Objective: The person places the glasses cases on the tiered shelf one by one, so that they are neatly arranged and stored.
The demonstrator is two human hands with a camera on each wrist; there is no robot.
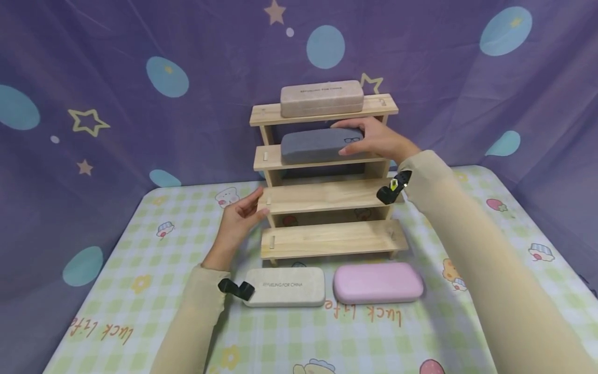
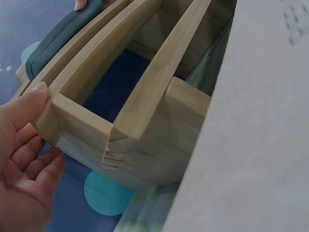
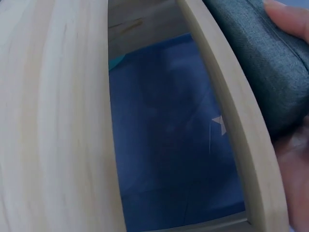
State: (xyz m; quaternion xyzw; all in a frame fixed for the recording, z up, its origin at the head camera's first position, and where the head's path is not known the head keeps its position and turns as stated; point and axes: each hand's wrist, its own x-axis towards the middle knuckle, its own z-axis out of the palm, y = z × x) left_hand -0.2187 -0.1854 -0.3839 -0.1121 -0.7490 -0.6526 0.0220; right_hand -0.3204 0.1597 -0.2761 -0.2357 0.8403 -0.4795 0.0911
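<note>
A stepped wooden display rack (image 1: 327,195) with several tiers stands on the table. On its second tier from the top lies a blue-grey glasses case (image 1: 317,146) with a small glasses print. My right hand (image 1: 376,139) grips the right end of that case, thumb in front and fingers behind; the case's fabric side (image 3: 270,63) fills the upper right of the right wrist view. At the left end of the tier below, my left hand (image 1: 240,218) holds the rack's edge; its thumb (image 2: 34,101) presses the wood while the other fingers curl beside it.
A beige glasses case (image 1: 322,98) sits on the top tier. In front of the rack, a cream glasses case (image 1: 285,287) and a pink glasses case (image 1: 378,283) lie side by side on the checked tablecloth (image 1: 154,254). A purple patterned curtain (image 1: 224,124) hangs behind.
</note>
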